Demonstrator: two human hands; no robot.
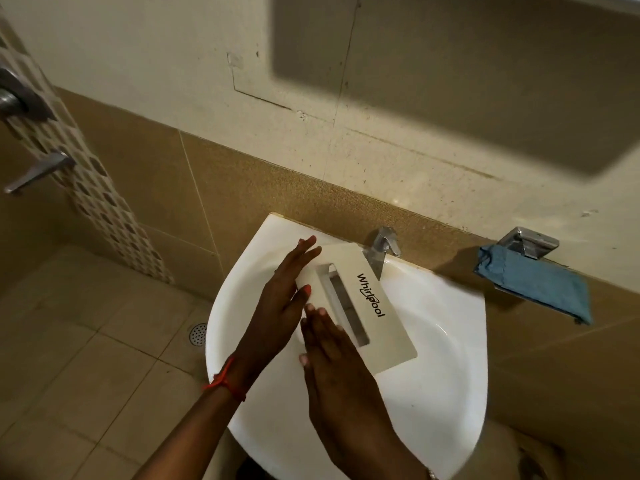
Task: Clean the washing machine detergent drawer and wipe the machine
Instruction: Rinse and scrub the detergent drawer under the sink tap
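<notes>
Detergent drawer (388, 334): in the head view, the only one here, it is out of the machine and held above the white wash basin (450, 341). Its cream front panel with the Whirlpool lettering faces up. The long axis runs on a diagonal, from the far end by the left fingertips to the near corner, which juts out to the right of the right hand. Nearly all of the panel lies to the right of both hands.

The left hand (277, 306) grips the far-left end, with straight fingers behind the edge and the thumb pressed on the front face, so it seems to carry the weight. A red thread (225, 379) circles its wrist. The right hand (332, 362) lies flat with straight fingers against the nearer stretch of the same long edge. It touches the panel and does not grasp it.

The tap (382, 249) stands just past the drawer's far end, beyond and to the right of the left fingertips. A rinse would probably mean swinging the recessed slot under the spout. The right hand is nearer the free corner and better placed to steer it.

A blue cloth (533, 285) hangs well off to the right of both hands.
</notes>
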